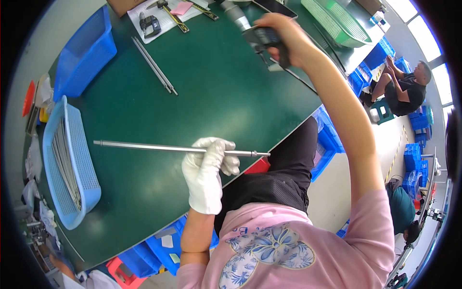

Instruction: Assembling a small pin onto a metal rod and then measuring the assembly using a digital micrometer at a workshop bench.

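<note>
A long, thin metal rod with a stepped, narrower right end lies across my left hand, which wears a white glove. The thumb and fingers are closed around the rod near its right end, above the table's near edge. My bare right hand is raised over the far right of the table. It grips a digital micrometer with a dark body and a silver barrel. The micrometer is slightly blurred, and nothing can be made out between its jaws. Two more metal rods lie side by side on the green table.
At the left, a light-blue basket holds several rods, with a darker blue bin beyond it. Another micrometer and calipers rest on papers at the back. A green basket stands far right. Other people sit at the right.
</note>
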`<state>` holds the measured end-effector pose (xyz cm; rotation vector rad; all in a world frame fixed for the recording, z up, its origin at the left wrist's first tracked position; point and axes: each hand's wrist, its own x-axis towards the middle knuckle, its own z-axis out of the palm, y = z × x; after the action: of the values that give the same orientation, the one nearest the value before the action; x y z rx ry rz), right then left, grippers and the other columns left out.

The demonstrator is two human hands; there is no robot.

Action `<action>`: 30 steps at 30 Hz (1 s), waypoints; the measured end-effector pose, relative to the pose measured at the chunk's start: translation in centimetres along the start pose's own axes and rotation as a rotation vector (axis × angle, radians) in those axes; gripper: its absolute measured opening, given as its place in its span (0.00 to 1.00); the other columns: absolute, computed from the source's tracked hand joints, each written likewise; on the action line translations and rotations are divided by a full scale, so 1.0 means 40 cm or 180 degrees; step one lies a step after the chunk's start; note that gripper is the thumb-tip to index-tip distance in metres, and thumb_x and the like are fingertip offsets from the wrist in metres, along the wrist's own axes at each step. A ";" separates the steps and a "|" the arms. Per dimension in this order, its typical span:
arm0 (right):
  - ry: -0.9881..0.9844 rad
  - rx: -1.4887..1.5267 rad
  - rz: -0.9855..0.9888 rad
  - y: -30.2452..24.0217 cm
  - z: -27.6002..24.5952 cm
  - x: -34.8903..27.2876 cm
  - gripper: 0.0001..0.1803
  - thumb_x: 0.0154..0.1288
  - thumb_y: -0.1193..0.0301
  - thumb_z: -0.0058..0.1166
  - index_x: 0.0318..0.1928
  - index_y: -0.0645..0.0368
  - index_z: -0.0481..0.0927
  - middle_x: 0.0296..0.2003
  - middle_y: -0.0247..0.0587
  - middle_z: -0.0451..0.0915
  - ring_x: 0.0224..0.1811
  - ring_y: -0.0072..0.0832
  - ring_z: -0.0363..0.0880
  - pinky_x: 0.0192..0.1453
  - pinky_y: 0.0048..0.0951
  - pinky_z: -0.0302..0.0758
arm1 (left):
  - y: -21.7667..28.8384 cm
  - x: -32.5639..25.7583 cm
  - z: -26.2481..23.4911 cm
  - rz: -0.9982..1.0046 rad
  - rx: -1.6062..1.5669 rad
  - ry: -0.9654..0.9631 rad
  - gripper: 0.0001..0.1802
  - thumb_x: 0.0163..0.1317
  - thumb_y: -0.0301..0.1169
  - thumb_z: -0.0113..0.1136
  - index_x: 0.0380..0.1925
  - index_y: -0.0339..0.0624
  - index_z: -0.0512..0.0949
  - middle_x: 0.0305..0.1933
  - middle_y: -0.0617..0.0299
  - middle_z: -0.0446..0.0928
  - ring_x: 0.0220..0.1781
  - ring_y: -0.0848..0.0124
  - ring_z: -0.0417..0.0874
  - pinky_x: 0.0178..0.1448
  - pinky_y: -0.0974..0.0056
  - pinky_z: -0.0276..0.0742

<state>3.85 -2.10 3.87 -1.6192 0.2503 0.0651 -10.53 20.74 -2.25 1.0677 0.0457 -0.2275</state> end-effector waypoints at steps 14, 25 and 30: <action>-0.1743 0.3233 -0.0475 0.221 -0.057 -0.427 0.29 0.54 0.55 0.40 0.46 0.69 0.66 0.33 0.63 0.73 0.21 0.33 0.72 0.19 0.26 0.71 | 0.001 -0.055 0.113 -0.0244 0.0458 -0.0476 0.15 0.65 0.37 0.52 0.26 0.35 0.73 0.14 0.59 0.71 0.12 0.72 0.69 0.16 0.71 0.62; -0.1135 0.3413 -0.0089 0.189 -0.020 -0.462 0.39 0.65 0.39 0.29 0.36 0.67 0.75 0.25 0.57 0.77 0.16 0.28 0.71 0.12 0.20 0.64 | -0.001 -0.071 0.123 -0.0217 0.0771 -0.0391 0.16 0.64 0.37 0.52 0.25 0.35 0.73 0.14 0.59 0.72 0.11 0.73 0.70 0.16 0.72 0.61; -0.1200 0.3501 -0.0087 0.191 -0.010 -0.459 0.38 0.65 0.40 0.28 0.36 0.68 0.74 0.25 0.58 0.77 0.19 0.29 0.73 0.13 0.20 0.64 | -0.001 -0.075 0.121 -0.0244 0.0864 -0.0376 0.15 0.64 0.37 0.52 0.26 0.35 0.73 0.14 0.59 0.72 0.11 0.73 0.70 0.16 0.72 0.61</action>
<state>-15.58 -0.60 0.00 -0.4958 -0.0454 0.1741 -13.80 16.97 0.51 1.3217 -0.0522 -0.3733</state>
